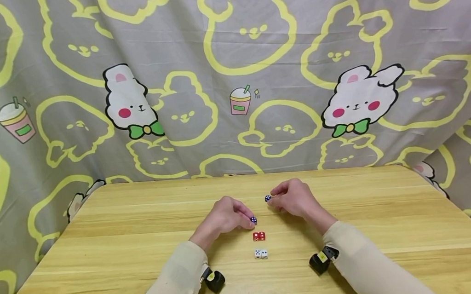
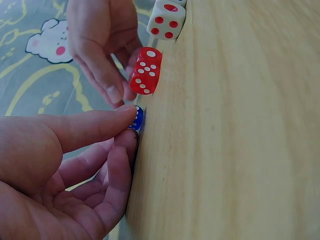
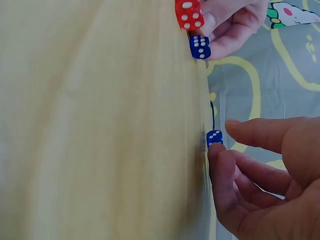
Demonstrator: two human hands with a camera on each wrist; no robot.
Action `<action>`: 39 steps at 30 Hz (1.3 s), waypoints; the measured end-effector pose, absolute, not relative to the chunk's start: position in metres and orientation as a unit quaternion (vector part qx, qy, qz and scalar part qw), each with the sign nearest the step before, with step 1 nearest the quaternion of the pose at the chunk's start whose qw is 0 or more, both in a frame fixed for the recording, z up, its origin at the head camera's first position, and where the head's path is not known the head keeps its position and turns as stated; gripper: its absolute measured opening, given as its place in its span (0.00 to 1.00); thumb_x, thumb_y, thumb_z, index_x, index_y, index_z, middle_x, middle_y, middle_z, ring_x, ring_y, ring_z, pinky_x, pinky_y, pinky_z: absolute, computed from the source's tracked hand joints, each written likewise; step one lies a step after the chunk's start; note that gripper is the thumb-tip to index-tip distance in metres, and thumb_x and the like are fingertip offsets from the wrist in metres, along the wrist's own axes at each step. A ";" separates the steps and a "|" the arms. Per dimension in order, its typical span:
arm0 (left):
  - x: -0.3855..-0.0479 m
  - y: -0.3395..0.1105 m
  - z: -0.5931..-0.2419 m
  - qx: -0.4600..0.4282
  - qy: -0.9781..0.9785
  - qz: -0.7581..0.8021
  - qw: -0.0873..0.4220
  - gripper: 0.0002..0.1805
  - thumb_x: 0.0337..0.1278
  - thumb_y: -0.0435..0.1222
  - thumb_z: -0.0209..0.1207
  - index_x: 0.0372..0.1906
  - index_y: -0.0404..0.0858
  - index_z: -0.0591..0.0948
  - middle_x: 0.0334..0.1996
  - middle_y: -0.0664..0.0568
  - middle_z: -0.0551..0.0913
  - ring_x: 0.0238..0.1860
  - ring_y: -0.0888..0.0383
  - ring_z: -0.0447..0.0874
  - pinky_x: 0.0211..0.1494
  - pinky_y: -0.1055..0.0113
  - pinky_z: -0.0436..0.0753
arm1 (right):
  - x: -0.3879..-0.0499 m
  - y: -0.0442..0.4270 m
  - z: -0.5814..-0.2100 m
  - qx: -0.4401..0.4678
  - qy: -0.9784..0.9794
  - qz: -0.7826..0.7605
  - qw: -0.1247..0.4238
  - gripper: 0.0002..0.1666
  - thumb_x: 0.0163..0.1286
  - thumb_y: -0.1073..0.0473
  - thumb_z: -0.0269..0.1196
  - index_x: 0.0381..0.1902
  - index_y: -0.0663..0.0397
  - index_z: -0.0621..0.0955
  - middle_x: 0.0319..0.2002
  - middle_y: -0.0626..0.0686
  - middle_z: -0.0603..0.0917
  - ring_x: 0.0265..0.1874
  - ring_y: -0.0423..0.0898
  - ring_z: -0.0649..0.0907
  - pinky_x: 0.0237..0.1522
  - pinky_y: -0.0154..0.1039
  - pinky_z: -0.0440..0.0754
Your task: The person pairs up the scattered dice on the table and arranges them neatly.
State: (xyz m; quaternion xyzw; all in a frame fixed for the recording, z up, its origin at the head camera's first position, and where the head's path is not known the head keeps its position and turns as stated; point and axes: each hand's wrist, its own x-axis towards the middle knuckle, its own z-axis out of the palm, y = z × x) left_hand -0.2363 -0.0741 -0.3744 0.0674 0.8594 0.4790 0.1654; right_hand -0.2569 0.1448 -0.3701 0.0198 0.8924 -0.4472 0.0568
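Nearer me, my left hand (image 1: 227, 216) pinches a blue die with white pips (image 1: 253, 220) between thumb and fingertips at the tabletop. Farther back and to the right, a second blue die (image 1: 267, 198) stands by the fingertips of my right hand (image 1: 294, 198). In the right wrist view a finger lies against that die (image 3: 215, 135), while the thumb is held apart from it. Just in front of the left hand, two red dice (image 1: 256, 236) sit side by side. Two white dice (image 1: 258, 254) make another pair nearer me.
The wooden table (image 1: 145, 265) runs back to a grey curtain (image 1: 226, 134) printed with yellow outlines and white cartoon animals. A small black camera (image 1: 215, 281) hangs at the left wrist, another camera (image 1: 320, 263) at the right.
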 end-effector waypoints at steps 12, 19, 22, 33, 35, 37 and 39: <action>-0.237 -0.072 -0.373 0.067 0.862 0.476 0.164 0.06 0.53 0.30 0.78 0.34 0.39 0.90 0.27 0.53 0.91 0.31 0.59 0.87 0.38 0.68 0.81 | -0.264 0.142 -0.370 0.025 0.901 -0.429 0.067 0.10 0.62 0.60 0.79 0.41 0.56 0.91 0.36 0.54 0.90 0.30 0.43 0.87 0.32 0.33 0.85; -0.236 -0.072 -0.373 0.062 0.862 0.475 0.166 0.06 0.53 0.30 0.78 0.34 0.39 0.90 0.27 0.53 0.91 0.32 0.59 0.87 0.39 0.68 0.81 | -0.267 0.140 -0.373 0.030 0.902 -0.426 0.062 0.09 0.63 0.60 0.79 0.39 0.56 0.91 0.36 0.54 0.91 0.30 0.42 0.87 0.33 0.33 0.86; -0.235 -0.073 -0.373 0.061 0.861 0.476 0.166 0.06 0.53 0.30 0.78 0.34 0.39 0.90 0.27 0.53 0.91 0.31 0.59 0.87 0.39 0.68 0.81 | -0.268 0.140 -0.373 0.032 0.901 -0.429 0.062 0.09 0.63 0.60 0.79 0.39 0.56 0.91 0.37 0.54 0.91 0.30 0.42 0.87 0.34 0.33 0.87; -0.235 -0.074 -0.374 0.062 0.860 0.478 0.166 0.06 0.52 0.31 0.78 0.34 0.39 0.91 0.27 0.53 0.91 0.32 0.59 0.86 0.38 0.68 0.81 | -0.269 0.146 -0.377 0.043 0.879 -0.468 0.082 0.11 0.64 0.59 0.78 0.43 0.57 0.92 0.43 0.56 0.91 0.33 0.41 0.88 0.40 0.35 0.90; -0.236 -0.074 -0.374 0.062 0.861 0.477 0.164 0.06 0.52 0.31 0.78 0.34 0.39 0.91 0.27 0.53 0.91 0.31 0.59 0.86 0.38 0.68 0.80 | -0.269 0.147 -0.377 0.043 0.876 -0.472 0.086 0.11 0.65 0.59 0.78 0.43 0.57 0.92 0.44 0.56 0.91 0.33 0.41 0.88 0.40 0.35 0.90; -0.236 -0.074 -0.374 0.061 0.861 0.477 0.164 0.06 0.52 0.31 0.78 0.34 0.39 0.91 0.27 0.53 0.91 0.31 0.59 0.85 0.38 0.68 0.80 | -0.269 0.147 -0.377 0.042 0.875 -0.475 0.087 0.11 0.65 0.59 0.77 0.44 0.57 0.92 0.44 0.56 0.91 0.33 0.42 0.88 0.40 0.35 0.90; -0.236 -0.073 -0.374 0.060 0.861 0.477 0.165 0.06 0.52 0.31 0.78 0.34 0.39 0.91 0.27 0.53 0.91 0.31 0.59 0.85 0.38 0.68 0.80 | -0.268 0.148 -0.377 0.042 0.875 -0.475 0.087 0.11 0.66 0.59 0.77 0.44 0.57 0.92 0.43 0.56 0.91 0.33 0.42 0.88 0.40 0.35 0.90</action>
